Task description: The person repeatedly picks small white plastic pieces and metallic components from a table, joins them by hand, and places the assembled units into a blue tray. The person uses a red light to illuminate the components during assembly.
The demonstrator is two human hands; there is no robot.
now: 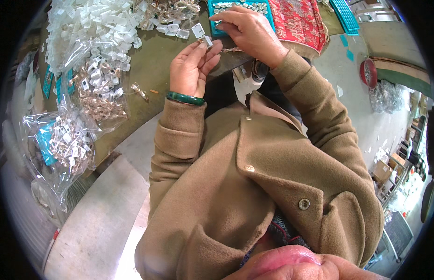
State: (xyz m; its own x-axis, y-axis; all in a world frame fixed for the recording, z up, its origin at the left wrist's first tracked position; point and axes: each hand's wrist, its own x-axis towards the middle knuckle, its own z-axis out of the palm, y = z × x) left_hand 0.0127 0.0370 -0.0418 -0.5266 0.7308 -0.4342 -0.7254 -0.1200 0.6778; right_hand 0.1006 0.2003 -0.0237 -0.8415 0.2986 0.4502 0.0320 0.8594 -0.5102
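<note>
My left hand (191,65), with a green bangle (185,98) on the wrist, pinches a small white plastic clip (207,40) with a bit of metal at its fingertips, above the table edge. My right hand (247,29) reaches to a teal tray (213,10) filled with small silvery pieces, fingertips touching the tray's near left part. Another white clip (197,30) lies on the olive table (151,65) just beyond my left fingers. Brown coat sleeves cover both forearms.
A heap of white plastic clips (93,23) and clear bags of gold-coloured metal rings (100,100) fill the table's left side. A red patterned cloth (298,21) lies right of the tray. A loose ring piece (140,91) sits mid-table. Concrete floor and cardboard boxes (382,170) lie to the right.
</note>
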